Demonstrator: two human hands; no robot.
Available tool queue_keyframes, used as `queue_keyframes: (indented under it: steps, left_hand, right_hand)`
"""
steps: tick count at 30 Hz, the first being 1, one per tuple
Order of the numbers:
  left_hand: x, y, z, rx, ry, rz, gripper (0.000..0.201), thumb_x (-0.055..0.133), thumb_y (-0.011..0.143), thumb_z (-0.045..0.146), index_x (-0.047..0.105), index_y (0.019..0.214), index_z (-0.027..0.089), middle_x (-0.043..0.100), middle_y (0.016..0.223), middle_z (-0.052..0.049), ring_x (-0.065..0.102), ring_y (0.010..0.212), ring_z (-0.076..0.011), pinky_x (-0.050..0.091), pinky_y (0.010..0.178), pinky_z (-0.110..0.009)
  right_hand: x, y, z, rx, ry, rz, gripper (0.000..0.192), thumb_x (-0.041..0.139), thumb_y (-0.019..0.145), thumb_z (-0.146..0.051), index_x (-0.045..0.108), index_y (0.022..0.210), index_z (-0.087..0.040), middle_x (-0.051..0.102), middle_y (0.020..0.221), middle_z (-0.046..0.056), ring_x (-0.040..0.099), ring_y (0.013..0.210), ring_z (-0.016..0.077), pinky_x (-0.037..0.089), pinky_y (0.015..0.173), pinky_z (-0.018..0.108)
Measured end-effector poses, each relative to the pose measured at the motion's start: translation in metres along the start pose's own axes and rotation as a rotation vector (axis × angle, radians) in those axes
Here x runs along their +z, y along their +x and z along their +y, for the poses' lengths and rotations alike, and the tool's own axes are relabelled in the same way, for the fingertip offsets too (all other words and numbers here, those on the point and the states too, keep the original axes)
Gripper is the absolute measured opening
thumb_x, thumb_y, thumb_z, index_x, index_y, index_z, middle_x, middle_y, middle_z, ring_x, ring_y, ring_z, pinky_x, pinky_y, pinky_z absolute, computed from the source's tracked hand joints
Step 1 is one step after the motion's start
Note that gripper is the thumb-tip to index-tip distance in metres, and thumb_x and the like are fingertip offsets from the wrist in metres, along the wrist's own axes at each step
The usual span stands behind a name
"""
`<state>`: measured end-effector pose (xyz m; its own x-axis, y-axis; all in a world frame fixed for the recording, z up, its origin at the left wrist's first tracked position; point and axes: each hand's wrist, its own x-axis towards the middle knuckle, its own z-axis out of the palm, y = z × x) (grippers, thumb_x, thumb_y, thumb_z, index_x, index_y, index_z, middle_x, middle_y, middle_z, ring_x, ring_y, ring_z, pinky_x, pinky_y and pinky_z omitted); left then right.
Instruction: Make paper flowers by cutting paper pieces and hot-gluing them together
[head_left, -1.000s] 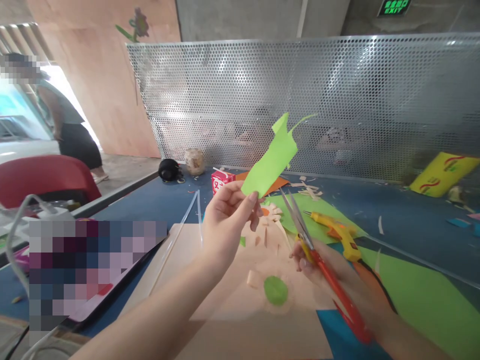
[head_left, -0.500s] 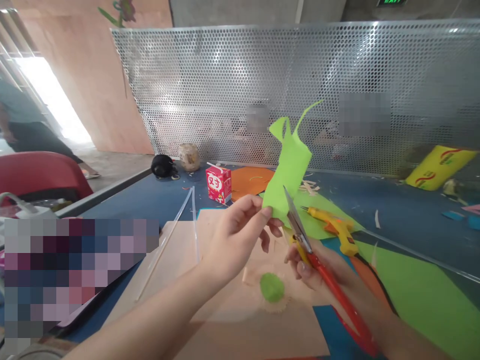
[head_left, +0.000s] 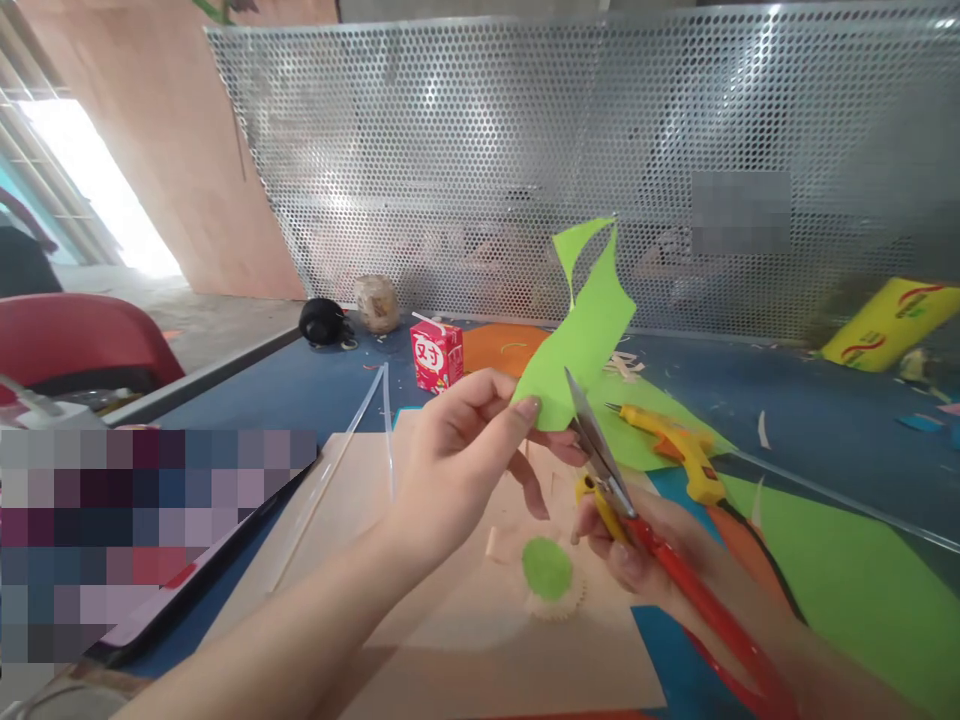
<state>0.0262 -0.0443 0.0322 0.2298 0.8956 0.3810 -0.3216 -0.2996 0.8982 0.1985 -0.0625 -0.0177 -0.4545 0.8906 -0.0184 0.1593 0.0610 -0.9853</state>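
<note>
**Scissors at the green paper's lower edge**

Left to right: my left hand (head_left: 457, 460) pinched the green paper strip (head_left: 581, 335) at frame centre. My right hand (head_left: 637, 550) gripped the scissors (head_left: 637, 510), blades at its lower corner; I judged a cut was starting, needing steady paper. Juice carton (head_left: 437, 355) and glue gun (head_left: 675, 445) lay behind, nothing obstructing.
</note>
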Motion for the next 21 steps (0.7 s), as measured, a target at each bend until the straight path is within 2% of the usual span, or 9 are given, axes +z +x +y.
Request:
queue_keyframes:
  steps: [3,6,14,21]
  left_hand:
    - [0.000,0.000,0.001,0.019,0.008,-0.017,0.012,0.048,0.083,0.020,0.051,0.072,0.015,0.065,0.067,-0.003,0.064,0.066,-0.0170,0.051,0.036,-0.021]
    - [0.002,0.000,0.002,0.035,0.030,-0.002,0.011,0.047,0.083,0.021,0.049,0.073,0.016,0.064,0.068,-0.002,0.063,0.062,-0.0154,0.052,0.035,-0.021]
    - [0.005,-0.003,0.002,0.077,0.131,0.046,0.011,0.048,0.082,0.023,0.048,0.073,0.017,0.057,0.066,0.001,0.062,0.060,-0.0133,0.052,0.034,-0.020]
    - [0.007,-0.004,0.003,0.036,0.150,0.071,0.009,0.049,0.081,0.025,0.051,0.074,0.019,0.062,0.070,-0.001,0.065,0.071,-0.0181,0.052,0.036,-0.019]
  right_hand:
    - [0.001,0.001,0.005,-0.016,0.034,-0.022,0.049,0.050,0.065,-0.069,0.047,0.075,-0.020,0.036,0.052,-0.005,0.030,0.044,0.0079,0.022,0.041,0.022]
    - [0.001,0.002,0.006,-0.018,0.032,-0.038,0.051,0.050,0.064,-0.070,0.047,0.075,-0.021,0.033,0.050,-0.005,0.028,0.042,0.0077,0.020,0.041,0.023]
    - [-0.011,0.005,0.016,0.031,0.008,-0.131,0.041,0.053,0.068,-0.061,0.052,0.078,-0.021,0.036,0.050,-0.004,0.037,0.044,0.0090,0.030,0.041,0.021]
    - [-0.007,-0.002,0.004,0.021,-0.025,-0.047,0.042,0.052,0.068,-0.062,0.055,0.079,-0.021,0.040,0.054,-0.002,0.044,0.051,0.0125,0.036,0.045,0.022]
